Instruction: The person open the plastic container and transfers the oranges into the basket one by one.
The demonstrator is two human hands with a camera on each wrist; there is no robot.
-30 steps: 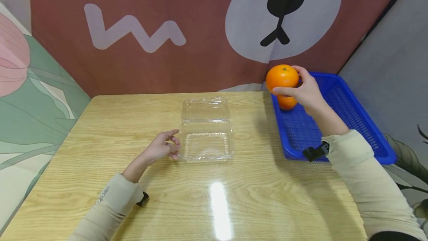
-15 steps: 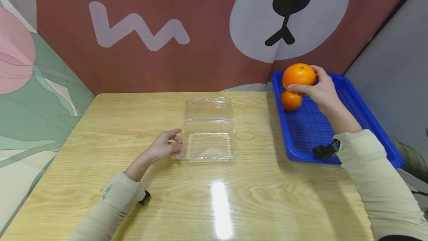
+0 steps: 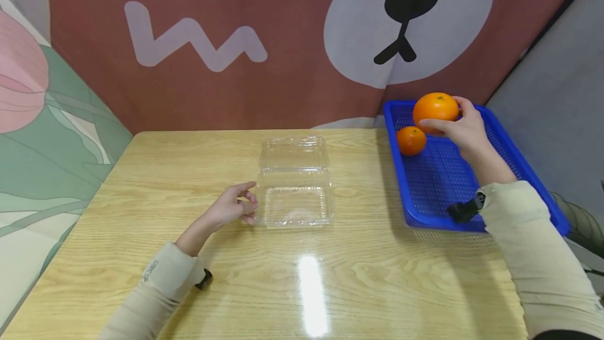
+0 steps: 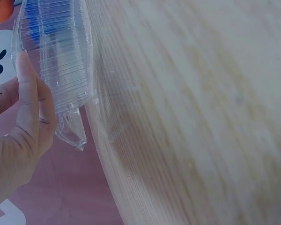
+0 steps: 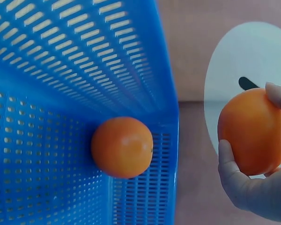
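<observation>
The right hand (image 3: 464, 127) holds a big orange (image 3: 435, 109) up in the air, with its fingers and thumb curled round it. The big orange is over the far end of the blue basket (image 3: 514, 156), which sits at the right edge of the table (image 3: 189, 277). A smaller orange (image 3: 411, 140) lies in the basket near its far left corner, just beside the big one but not touching it. The left hand (image 3: 233, 208) rests on the table with its fingers loosely bent, and its fingertips touch the left side of the clear plastic box (image 3: 294, 195). The box lies open in the middle of the table, its lid flat behind it, with nothing inside. It looks like the fruit has been picked up and is being carried, while the other hand keeps the box from sliding. Going by that, the next move calls for bringing the big orange across to the open box and setting it down gently inside.
</observation>
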